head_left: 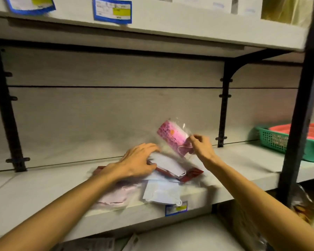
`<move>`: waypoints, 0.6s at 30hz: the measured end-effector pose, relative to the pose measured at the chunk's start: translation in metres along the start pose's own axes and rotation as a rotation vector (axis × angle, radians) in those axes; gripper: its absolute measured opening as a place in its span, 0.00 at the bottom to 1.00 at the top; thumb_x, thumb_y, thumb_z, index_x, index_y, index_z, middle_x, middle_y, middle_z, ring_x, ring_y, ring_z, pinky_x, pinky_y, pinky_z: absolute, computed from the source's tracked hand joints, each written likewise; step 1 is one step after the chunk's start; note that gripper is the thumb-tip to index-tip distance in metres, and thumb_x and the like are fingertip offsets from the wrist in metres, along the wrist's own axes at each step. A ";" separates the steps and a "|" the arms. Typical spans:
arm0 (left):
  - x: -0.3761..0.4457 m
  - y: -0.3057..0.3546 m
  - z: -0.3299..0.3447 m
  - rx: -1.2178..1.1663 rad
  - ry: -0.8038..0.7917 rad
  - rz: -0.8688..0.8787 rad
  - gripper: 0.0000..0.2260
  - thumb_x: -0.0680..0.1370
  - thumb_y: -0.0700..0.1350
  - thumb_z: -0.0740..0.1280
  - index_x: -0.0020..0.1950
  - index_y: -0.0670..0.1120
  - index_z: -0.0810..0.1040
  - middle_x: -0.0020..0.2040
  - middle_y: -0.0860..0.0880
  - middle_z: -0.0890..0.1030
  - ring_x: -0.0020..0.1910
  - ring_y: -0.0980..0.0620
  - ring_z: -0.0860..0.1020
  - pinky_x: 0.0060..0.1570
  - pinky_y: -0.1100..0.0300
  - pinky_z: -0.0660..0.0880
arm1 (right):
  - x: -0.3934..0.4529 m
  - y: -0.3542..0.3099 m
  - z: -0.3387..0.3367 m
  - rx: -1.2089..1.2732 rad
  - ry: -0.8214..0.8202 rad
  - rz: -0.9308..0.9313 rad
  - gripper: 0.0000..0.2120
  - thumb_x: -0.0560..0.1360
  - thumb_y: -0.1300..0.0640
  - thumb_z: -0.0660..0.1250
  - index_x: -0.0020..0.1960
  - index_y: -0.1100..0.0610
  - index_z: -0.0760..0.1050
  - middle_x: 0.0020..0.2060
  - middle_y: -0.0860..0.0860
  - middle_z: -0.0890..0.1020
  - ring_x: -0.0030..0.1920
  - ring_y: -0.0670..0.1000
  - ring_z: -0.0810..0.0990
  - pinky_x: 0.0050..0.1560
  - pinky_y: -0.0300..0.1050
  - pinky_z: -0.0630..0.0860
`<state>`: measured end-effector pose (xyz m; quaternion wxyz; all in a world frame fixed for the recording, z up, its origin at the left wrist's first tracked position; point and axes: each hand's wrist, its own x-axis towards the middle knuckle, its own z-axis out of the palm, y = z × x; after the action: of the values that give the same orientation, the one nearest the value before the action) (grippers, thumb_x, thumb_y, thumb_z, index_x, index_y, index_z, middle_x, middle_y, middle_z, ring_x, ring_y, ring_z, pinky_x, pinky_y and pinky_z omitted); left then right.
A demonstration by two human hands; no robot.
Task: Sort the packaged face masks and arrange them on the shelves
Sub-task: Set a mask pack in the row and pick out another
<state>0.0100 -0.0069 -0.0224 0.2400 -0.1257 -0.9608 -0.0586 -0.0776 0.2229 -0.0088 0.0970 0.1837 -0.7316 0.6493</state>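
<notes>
Head view: right hand pinches pink mask packet lifted above shelf, left hand rests fingers loosely bent on pile; best keep pile pinned, set pink aside with matching packets.

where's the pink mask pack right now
In the head view, right of centre: the pink mask pack is pinched in the right hand, lifted above the pile of mask packs on the shelf.

Two bare forearms enter from the bottom edge, one from 7 o'clock, one from 5 o'clock. No sleeves, watch or bracelet show on either. The left hand and right hand are ungloved, without visible rings. The fingers are slightly motion-blurred.
</notes>
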 end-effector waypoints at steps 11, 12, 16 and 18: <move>0.031 0.010 0.010 -0.065 -0.218 -0.171 0.24 0.71 0.71 0.68 0.61 0.59 0.80 0.56 0.61 0.83 0.54 0.58 0.80 0.58 0.55 0.77 | 0.032 0.051 -0.013 0.395 0.208 0.204 0.09 0.78 0.66 0.59 0.40 0.59 0.72 0.33 0.52 0.73 0.32 0.50 0.70 0.31 0.41 0.69; 0.032 0.006 0.008 -0.049 -0.176 -0.171 0.22 0.73 0.71 0.65 0.57 0.59 0.82 0.51 0.60 0.84 0.50 0.58 0.81 0.55 0.54 0.78 | 0.034 0.053 -0.012 0.405 0.220 0.209 0.09 0.78 0.66 0.59 0.40 0.59 0.72 0.33 0.51 0.73 0.32 0.50 0.70 0.32 0.42 0.70; 0.028 -0.005 0.006 -0.245 0.124 -0.283 0.28 0.77 0.68 0.62 0.42 0.42 0.79 0.33 0.48 0.78 0.33 0.55 0.70 0.38 0.51 0.73 | 0.035 0.053 -0.012 0.427 0.264 0.171 0.11 0.79 0.63 0.58 0.39 0.57 0.71 0.36 0.53 0.74 0.40 0.54 0.73 0.42 0.52 0.72; 0.023 -0.007 0.004 -0.356 0.352 -0.431 0.26 0.80 0.61 0.64 0.35 0.40 0.73 0.30 0.49 0.69 0.33 0.53 0.65 0.35 0.53 0.64 | 0.036 0.053 -0.012 0.459 0.263 0.155 0.11 0.81 0.62 0.56 0.41 0.56 0.70 0.38 0.53 0.76 0.39 0.53 0.75 0.39 0.48 0.75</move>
<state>-0.0136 -0.0084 -0.0150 0.3587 0.0525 -0.8837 -0.2960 -0.1326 0.2347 -0.0418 0.0970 0.0582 -0.5581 0.8220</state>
